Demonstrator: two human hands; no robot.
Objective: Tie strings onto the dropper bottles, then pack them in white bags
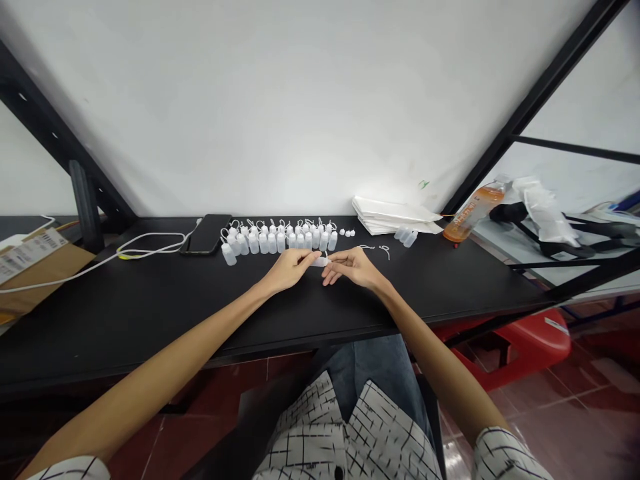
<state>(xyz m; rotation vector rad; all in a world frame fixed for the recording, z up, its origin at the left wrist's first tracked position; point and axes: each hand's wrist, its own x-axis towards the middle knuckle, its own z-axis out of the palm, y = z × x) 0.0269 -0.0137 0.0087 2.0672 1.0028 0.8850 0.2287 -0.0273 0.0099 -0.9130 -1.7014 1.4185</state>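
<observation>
My left hand (pixel 290 268) and my right hand (pixel 353 267) meet over the black table (pixel 150 307), both pinched on one small white plastic squeeze bottle (pixel 320 261) lying between their fingertips. Just behind them stand several identical small white bottles (pixel 277 239) in rows, each with a looped cap. Two loose caps (pixel 347 233) lie right of the rows. Thin white cap loops (pixel 384 250) rest beside my right hand. A few more bottles (pixel 406 235) lie on their sides farther right.
A black phone (pixel 206 233) with a white cable (pixel 145 250) lies left of the rows. A cardboard box (pixel 35 263) sits at the far left. A stack of white sheets (pixel 390 215) and a tilted orange drink bottle (pixel 473 212) are at right. A red stool (pixel 525 343) stands below.
</observation>
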